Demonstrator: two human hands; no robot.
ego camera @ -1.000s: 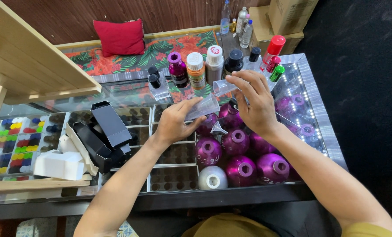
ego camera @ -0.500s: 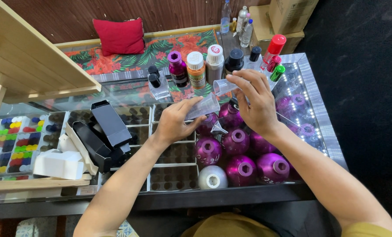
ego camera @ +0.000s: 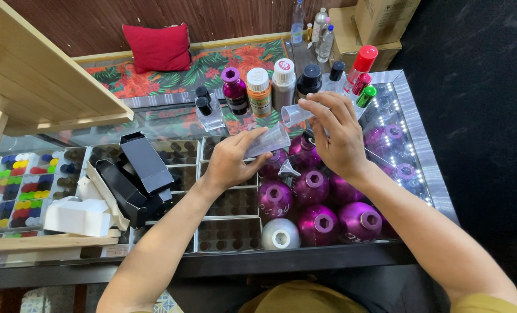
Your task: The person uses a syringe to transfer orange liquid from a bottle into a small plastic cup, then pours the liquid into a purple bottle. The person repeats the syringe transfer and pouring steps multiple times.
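My left hand (ego camera: pixel 235 159) grips a clear plastic measuring cup (ego camera: pixel 268 141), tilted on its side above the glass counter. My right hand (ego camera: pixel 336 133) holds a second clear plastic cup (ego camera: pixel 293 115) by its rim, just above and to the right of the first one. Both cups look empty. Below my hands stands a cluster of shiny magenta round bottles (ego camera: pixel 310 197) and one silver bottle (ego camera: pixel 280 233), all uncapped. A small clear funnel (ego camera: pixel 288 169) sits among them, under my hands.
A row of capped bottles (ego camera: pixel 270 87) stands behind my hands, with a red-capped one (ego camera: pixel 362 62) at right. Two open black boxes (ego camera: pixel 136 174) and a white box (ego camera: pixel 77 217) lie at left. Trays of coloured caps (ego camera: pixel 15 191) show under the glass.
My hands have stayed almost still; the two cups are held slightly further apart than before.
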